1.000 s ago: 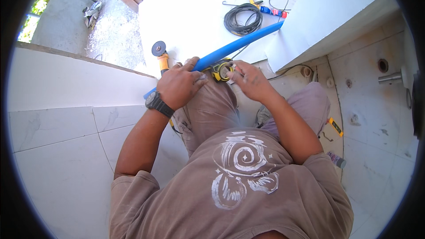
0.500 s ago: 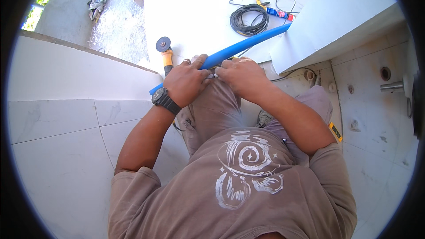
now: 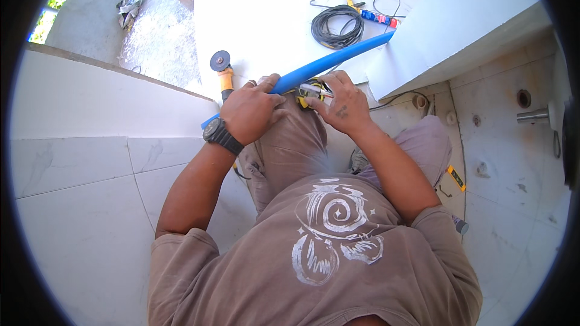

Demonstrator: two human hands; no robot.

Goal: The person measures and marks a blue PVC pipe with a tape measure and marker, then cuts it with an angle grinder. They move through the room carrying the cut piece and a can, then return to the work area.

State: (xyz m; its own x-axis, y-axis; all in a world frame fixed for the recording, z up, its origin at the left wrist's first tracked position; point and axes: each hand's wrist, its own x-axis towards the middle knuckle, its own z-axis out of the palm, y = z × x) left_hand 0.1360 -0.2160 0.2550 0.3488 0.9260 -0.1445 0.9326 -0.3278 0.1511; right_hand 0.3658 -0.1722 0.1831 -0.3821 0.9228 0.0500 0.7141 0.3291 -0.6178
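Observation:
A long blue pipe [image 3: 326, 63] lies slantwise across my raised left thigh, its far end up to the right. My left hand [image 3: 249, 111], with a black watch on the wrist, is closed over the pipe near its lower left part. Just right of it, my right hand [image 3: 345, 105] grips a yellow and black tape measure [image 3: 304, 98] below the pipe. A slim white pen-like stick [image 3: 317, 90] also sits between the right hand's fingers. The fingers partly hide both.
An angle grinder [image 3: 223, 75] stands beyond my left hand. Coiled black cable [image 3: 335, 27] and a blue-red tube [image 3: 377, 17] lie past the pipe. A white slab edge [image 3: 447, 42] juts in at right, near a wall pipe stub [image 3: 533, 118]. A yellow tool [image 3: 457, 178] lies by my right knee.
My right hand has moved slightly right and turned away from my left hand, bringing the tape measure and white stick into sight. The left hand stays on the pipe.

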